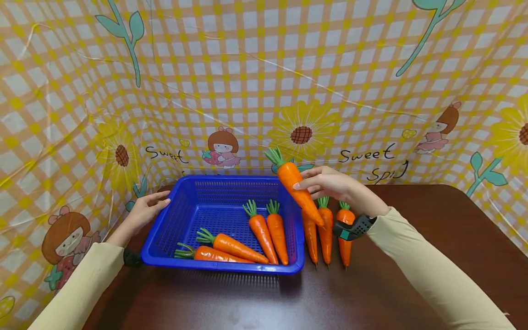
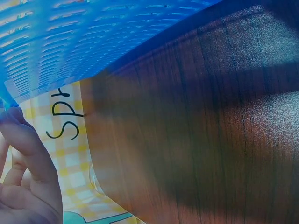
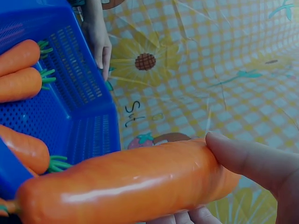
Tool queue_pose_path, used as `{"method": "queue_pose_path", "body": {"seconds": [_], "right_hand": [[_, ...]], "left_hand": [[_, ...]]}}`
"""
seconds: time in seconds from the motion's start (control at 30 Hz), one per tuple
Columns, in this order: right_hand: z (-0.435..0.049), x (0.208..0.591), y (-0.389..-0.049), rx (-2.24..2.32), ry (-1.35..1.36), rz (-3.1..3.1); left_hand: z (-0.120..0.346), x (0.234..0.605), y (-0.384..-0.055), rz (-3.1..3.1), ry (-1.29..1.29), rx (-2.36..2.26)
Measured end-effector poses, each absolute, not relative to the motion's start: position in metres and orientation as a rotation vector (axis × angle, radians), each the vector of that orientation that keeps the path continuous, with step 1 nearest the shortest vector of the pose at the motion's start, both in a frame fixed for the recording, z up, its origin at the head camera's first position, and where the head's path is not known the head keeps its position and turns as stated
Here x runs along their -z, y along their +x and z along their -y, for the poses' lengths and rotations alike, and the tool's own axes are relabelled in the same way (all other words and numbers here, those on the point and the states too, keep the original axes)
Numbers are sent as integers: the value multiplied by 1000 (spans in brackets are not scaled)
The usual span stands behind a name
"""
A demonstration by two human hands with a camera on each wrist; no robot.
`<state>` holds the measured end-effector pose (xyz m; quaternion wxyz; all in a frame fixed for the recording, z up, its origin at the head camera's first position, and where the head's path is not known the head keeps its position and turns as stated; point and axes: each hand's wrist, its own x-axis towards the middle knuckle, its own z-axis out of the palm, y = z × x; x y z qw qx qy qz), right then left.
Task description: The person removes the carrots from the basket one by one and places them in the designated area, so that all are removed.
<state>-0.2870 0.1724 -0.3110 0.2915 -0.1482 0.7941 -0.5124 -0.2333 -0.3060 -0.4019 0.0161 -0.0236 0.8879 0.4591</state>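
My right hand (image 1: 330, 183) holds an orange carrot (image 1: 303, 199) with green stalks, thumb on one side and fingers on the other. The carrot hangs tilted above the right rim of a blue plastic basket (image 1: 227, 266), stalks up and to the left. In the right wrist view the same carrot (image 3: 121, 182) fills the lower part. At the basket's left rim, my left hand (image 1: 144, 211) grips the edge. Inside the basket, two carrots (image 1: 239, 247) lie at the front and two carrots (image 1: 277, 236) lie along the right side.
Three carrots (image 1: 326, 233) lie side by side on the dark wooden table (image 1: 412, 238), just right of the basket, partly behind my right hand and wrist strap (image 1: 350, 230). A checked cloth (image 1: 247, 82) with sunflowers surrounds the table's back and sides.
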Motion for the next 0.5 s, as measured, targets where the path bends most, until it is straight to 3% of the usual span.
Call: {"method": "queue_pose_path", "body": {"seconds": [0.5], "right_hand": [[-208, 325, -287, 1414, -331, -2111]], "left_hand": [[307, 401, -231, -2744, -71, -1436]]}}
